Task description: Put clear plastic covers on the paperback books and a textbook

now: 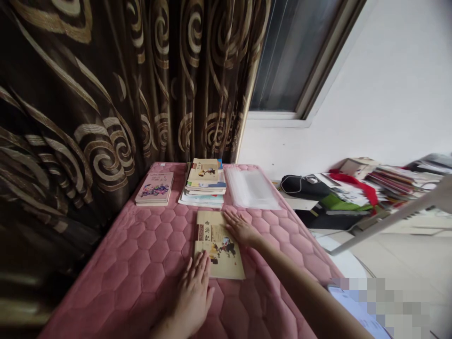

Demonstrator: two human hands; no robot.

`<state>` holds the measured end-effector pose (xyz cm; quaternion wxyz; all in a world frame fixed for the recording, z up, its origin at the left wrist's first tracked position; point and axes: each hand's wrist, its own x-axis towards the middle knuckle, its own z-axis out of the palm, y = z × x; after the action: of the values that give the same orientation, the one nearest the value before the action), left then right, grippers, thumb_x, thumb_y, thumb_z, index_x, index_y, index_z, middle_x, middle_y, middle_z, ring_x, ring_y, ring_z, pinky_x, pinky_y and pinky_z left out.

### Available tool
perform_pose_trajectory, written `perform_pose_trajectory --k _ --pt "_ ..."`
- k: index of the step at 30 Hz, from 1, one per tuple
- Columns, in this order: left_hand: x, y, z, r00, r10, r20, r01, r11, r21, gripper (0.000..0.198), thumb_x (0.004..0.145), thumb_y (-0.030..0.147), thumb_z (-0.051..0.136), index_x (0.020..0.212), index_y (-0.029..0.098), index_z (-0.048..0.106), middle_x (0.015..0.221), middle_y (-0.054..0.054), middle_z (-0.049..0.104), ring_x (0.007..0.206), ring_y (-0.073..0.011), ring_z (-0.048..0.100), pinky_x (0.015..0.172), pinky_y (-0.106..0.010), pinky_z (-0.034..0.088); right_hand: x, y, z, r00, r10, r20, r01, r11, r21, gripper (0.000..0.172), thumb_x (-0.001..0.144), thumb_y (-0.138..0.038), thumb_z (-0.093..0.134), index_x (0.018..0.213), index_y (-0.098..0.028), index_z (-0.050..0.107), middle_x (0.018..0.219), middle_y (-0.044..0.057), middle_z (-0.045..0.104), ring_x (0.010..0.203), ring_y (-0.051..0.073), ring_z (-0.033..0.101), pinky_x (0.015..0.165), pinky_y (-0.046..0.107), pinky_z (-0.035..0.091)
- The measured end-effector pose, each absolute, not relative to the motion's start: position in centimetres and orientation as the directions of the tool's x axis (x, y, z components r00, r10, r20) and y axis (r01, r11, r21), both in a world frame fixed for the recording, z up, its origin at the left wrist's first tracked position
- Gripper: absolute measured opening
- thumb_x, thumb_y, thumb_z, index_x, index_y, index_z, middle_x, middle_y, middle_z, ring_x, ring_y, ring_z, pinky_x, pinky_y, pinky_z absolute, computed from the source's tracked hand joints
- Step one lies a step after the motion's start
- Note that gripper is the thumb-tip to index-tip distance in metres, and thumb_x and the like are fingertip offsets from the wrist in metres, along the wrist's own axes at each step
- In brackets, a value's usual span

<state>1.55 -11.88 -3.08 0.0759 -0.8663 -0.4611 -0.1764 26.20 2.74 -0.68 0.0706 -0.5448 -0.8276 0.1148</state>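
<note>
A dark brown curtain (169,80) with gold swirls hangs at the left and behind; before it spreads a pink surface (134,273) quilted in hexagons; at its far left lies a small pile of pink-covered books (154,188); nearer, the left hand (194,292) lies palm down, fingers straight and close together, thumb apart, fingertips at the lower left edge of a beige book (221,247); this book lies flat and closed near the middle, its cover showing Chinese characters and painted figures; beyond it stands a stack of books (205,184); the right hand (243,230) reaches to the beige book's upper right edge, fingers extended and slightly spread; beyond that hand lie clear plastic sheets (251,188); farther right, papers and books (391,181) are heaped by a white wall (395,84).
</note>
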Motion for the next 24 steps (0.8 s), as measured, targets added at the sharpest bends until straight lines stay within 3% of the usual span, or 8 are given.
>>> perform_pose_trajectory --k 4,7,9,12,16,20,24 --pt "1.4 -11.7 -2.8 0.450 0.819 0.356 0.807 -0.544 0.231 0.055 0.088 0.021 0.044 0.142 0.019 0.038 0.150 -0.010 0.038 0.135 -0.0244 0.040 0.105 -0.040 0.044 26.0 3.1 -0.7 -0.354 0.935 0.033 0.847 0.336 -0.412 0.056 0.096 -0.038 0.029 0.148 -0.014 0.031 0.155 0.012 0.024 0.143 0.024 0.023 0.115 0.047 0.021" --pt "1.0 -10.3 -2.7 0.248 0.907 0.341 0.787 -0.394 0.475 0.030 0.088 0.021 0.043 0.113 0.021 0.060 0.135 -0.010 0.053 0.123 -0.0219 0.053 0.100 -0.039 0.047 25.5 2.9 -0.2 -0.189 0.981 0.052 0.798 0.184 -0.574 0.055 0.087 -0.034 0.050 0.138 -0.013 0.048 0.152 0.012 0.033 0.137 0.026 0.036 0.112 0.040 0.030" --pt "0.6 -8.8 -2.4 0.126 0.961 0.246 0.718 -0.259 0.646 0.019 0.085 0.020 0.046 0.098 0.020 0.060 0.117 -0.010 0.062 0.110 -0.0208 0.060 0.095 -0.038 0.050 25.2 2.6 0.2 -0.057 0.998 0.024 0.758 0.059 -0.650 0.055 0.080 -0.030 0.058 0.132 -0.013 0.054 0.147 0.013 0.042 0.128 0.026 0.048 0.105 0.037 0.039" --pt "0.2 -6.0 -1.4 0.011 0.999 -0.039 0.540 0.027 0.841 0.018 0.086 0.021 0.049 0.102 0.016 0.055 0.106 -0.010 0.066 0.097 -0.0176 0.065 0.084 -0.032 0.053 24.8 1.7 0.5 0.087 0.996 -0.036 0.719 -0.088 -0.690 0.047 0.079 -0.027 0.055 0.124 -0.013 0.059 0.124 0.014 0.063 0.103 0.026 0.064 0.087 0.036 0.051" --pt "0.3 -3.0 0.1 -0.070 0.946 -0.315 0.373 0.318 0.872 0.027 0.086 0.026 0.052 0.111 0.016 0.051 0.100 -0.008 0.069 0.085 -0.0163 0.067 0.071 -0.026 0.052 24.1 -0.5 0.9 0.156 0.980 -0.121 0.616 -0.192 -0.764 0.028 0.075 -0.024 0.056 0.096 -0.016 0.071 0.089 0.007 0.075 0.082 0.024 0.069 0.069 0.031 0.053" --pt "1.3 -1.2 0.3 -0.065 0.936 -0.345 0.340 0.346 0.875 0.020 0.081 0.031 0.060 0.090 0.014 0.057 0.086 -0.009 0.071 0.081 -0.0214 0.067 0.065 -0.026 0.049 23.5 -2.2 1.1 0.149 0.975 -0.164 0.457 -0.215 -0.863 0.028 0.072 -0.020 0.052 0.092 -0.015 0.072 0.081 0.004 0.075 0.073 0.020 0.069 0.059 0.026 0.053" --pt "2.8 -0.3 -0.6 -0.058 0.940 -0.338 0.265 0.340 0.902 0.030 0.077 0.043 0.065 0.082 0.015 0.057 0.085 -0.011 0.072 0.085 -0.0252 0.067 0.066 -0.027 0.048 23.3 -2.8 0.8 0.168 0.972 -0.167 0.310 -0.213 -0.927 0.035 0.069 -0.020 0.052 0.098 -0.014 0.071 0.084 0.005 0.075 0.073 0.020 0.070 0.059 0.025 0.054"
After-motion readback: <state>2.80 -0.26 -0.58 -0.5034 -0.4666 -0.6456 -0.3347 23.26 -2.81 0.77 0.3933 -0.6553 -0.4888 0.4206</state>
